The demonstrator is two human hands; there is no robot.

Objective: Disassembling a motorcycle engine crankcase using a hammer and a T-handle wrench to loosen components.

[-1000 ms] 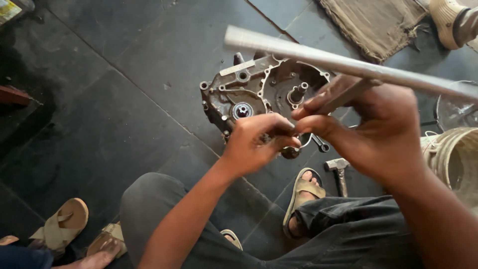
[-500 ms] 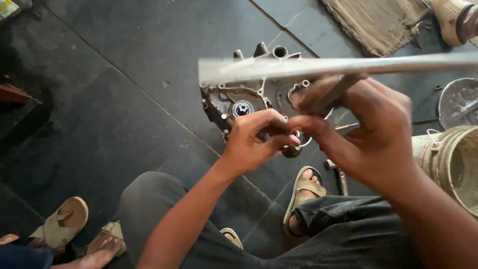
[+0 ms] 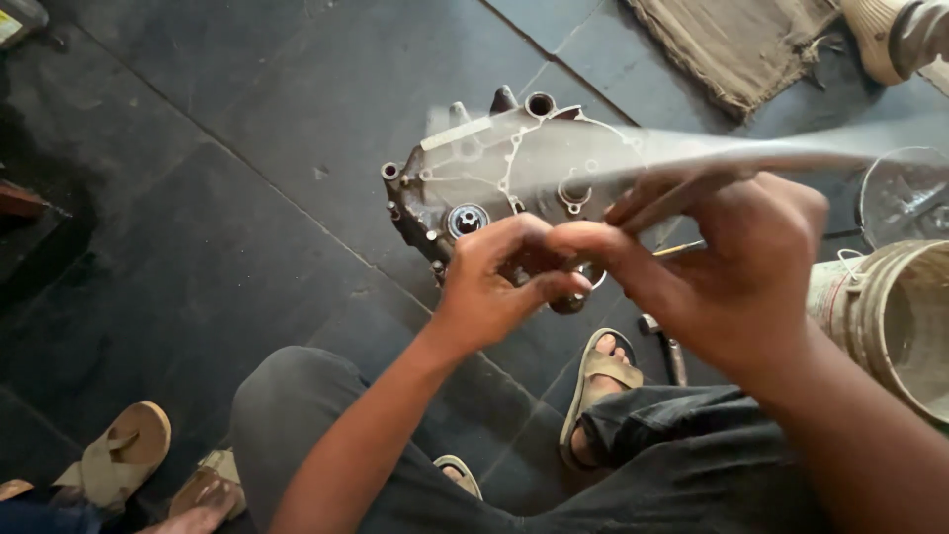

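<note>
Long grey metal rod (image 3: 751, 158), motion-blurred, roughly horizontal, gripped in right hand (image 3: 736, 267); left hand (image 3: 499, 282) pinches small hidden part over engine casing (image 3: 514, 178).

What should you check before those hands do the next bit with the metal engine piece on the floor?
1. Both hands in view: ok, left hand and right hand meet fingertip to fingertip.
2. What they pinch: cannot tell, fingers hide it.
3. Long rod steady: not ok, it is blurred.
4. Engine case flat on the floor: ok.
5. Hammer within reach: ok, beside the sandalled foot.
</note>
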